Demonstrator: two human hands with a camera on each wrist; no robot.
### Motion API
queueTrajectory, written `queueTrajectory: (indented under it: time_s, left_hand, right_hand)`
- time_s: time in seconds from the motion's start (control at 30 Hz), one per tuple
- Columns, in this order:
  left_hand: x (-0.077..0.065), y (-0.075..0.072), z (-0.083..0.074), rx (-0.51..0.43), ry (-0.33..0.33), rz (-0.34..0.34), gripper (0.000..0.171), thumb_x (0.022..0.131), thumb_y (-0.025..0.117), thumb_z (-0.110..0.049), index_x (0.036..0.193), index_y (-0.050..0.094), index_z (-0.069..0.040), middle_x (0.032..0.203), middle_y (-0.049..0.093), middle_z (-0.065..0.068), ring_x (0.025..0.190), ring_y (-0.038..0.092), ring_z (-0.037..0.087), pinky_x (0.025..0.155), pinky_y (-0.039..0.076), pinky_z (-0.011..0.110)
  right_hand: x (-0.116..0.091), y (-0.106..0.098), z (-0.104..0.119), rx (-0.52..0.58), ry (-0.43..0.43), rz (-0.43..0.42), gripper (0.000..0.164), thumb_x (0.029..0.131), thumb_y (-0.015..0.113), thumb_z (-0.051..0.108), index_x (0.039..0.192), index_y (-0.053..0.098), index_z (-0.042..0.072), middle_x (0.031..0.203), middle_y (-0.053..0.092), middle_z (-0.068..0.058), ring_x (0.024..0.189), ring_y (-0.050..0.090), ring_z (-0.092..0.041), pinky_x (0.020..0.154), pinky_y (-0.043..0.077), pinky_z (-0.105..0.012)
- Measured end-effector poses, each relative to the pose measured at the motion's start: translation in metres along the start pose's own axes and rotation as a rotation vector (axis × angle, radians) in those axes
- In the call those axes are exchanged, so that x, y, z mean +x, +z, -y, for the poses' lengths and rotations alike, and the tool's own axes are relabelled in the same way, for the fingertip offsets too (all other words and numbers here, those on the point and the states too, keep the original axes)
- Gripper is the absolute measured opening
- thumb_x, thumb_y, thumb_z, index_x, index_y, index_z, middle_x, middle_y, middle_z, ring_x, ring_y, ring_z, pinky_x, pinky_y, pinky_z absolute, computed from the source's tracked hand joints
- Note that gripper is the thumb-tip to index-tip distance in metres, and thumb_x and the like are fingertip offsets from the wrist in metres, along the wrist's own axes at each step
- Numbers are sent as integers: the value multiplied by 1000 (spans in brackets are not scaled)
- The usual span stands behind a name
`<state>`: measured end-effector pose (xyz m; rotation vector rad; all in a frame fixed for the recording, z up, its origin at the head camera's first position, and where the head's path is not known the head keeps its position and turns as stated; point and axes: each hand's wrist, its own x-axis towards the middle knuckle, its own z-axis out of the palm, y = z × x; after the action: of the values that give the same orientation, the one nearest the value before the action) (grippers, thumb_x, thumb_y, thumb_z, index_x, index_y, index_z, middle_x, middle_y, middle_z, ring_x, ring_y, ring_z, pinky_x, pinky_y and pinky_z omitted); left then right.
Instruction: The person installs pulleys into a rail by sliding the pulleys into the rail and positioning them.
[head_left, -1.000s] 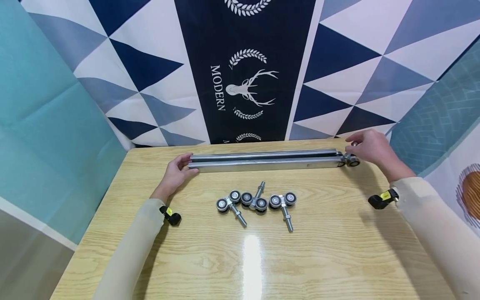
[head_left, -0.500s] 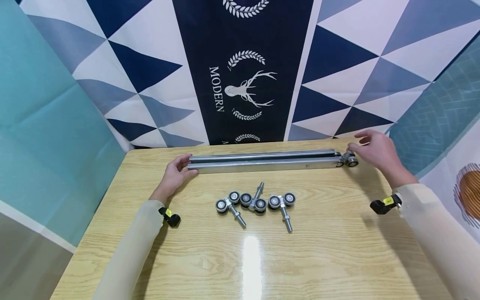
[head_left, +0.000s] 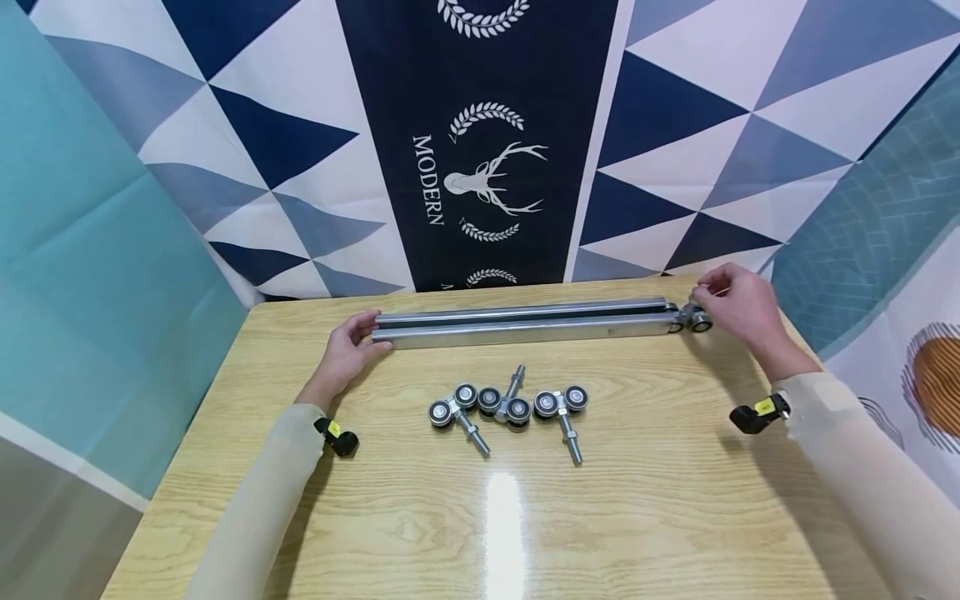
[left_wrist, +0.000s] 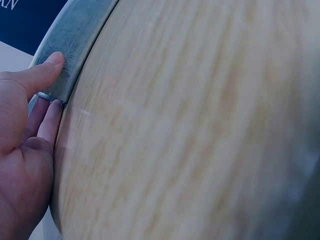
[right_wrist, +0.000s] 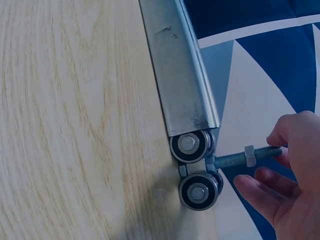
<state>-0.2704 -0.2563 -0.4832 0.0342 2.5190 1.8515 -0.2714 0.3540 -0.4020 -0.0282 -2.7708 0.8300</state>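
A long silver metal track [head_left: 525,331] with a slot along its top lies near the table's back edge. My left hand [head_left: 347,357] holds its left end, thumb on the front face and fingers at the end, as the left wrist view also shows. At the right end is a roller trolley [right_wrist: 199,192]. One wheel pair meets the track's opening, its edge partly covered; the other pair sits outside. The trolley's threaded bolt [right_wrist: 231,160], bearing a nut [right_wrist: 250,155], points toward the back. My right hand [head_left: 742,308] pinches the bolt's tip between thumb and finger.
Three more roller trolleys lie on the wooden table [head_left: 390,517] in front of the track: a left one [head_left: 441,413], a middle one [head_left: 518,412] and a right one [head_left: 563,404]. A patterned cloth [head_left: 300,150] hangs directly behind the table.
Half a second ago my right hand's fingers were spread more beside the trolley; now they are closer together at the bolt. The left hand keeps its hold. The head view has shifted slightly.
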Motion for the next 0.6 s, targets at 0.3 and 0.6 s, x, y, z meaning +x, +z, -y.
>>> queueTrajectory:
  time_s: [0.3,0.6]
  left_hand:
    - [0,0,1,2,8,-4,67,84,80,-12,145,51,-11,144,54,14,130,51,25,112,45,31]
    - [1,0,3,-9,21,-7,68,84,80,-11,145,51,-10,143,53,16,130,51,26,93,48,9]
  right_hand:
    - [2,7,-2,22,22,-50,22,91,57,17,103,64,0,97,66,-20,85,59,-29,58,44,-18]
    - [4,7,0,39,8,-75,19,90,60,17,98,66,0,95,68,-19,70,55,-6,52,43,-12]
